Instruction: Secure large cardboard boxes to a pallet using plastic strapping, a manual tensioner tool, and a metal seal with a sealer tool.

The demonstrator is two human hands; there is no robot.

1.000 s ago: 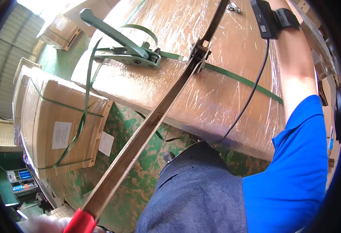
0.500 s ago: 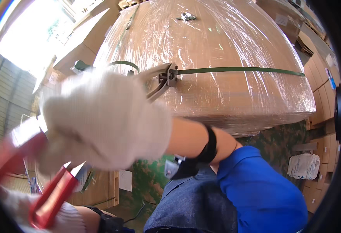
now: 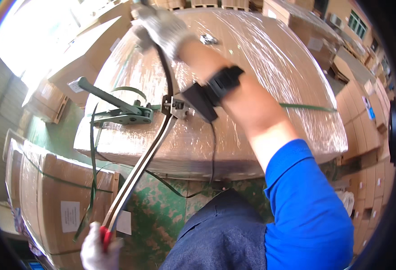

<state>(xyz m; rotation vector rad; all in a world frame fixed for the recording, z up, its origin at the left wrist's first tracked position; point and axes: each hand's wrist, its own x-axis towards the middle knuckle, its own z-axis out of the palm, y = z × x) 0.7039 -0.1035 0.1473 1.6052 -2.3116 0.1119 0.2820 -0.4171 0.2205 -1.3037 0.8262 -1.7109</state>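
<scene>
no words legible, white label (image 3: pixel 70 217) on wrapped carton (image 3: pixel 46 200) at left, print too small to read

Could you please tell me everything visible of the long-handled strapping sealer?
The strapping sealer has a metal-looking head and slim dark handles, spread wide. Its head sits at the green strap on the wrapped carton; the gloved left hand holds the lower handle's red grip, the blurred right hand the upper handle.

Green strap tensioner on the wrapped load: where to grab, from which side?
Probably the long lever, near its free end, from the person's left: it angles up and leftward, away from the tensioner body, while the head of the long-handled tool crowds the right end.
</scene>
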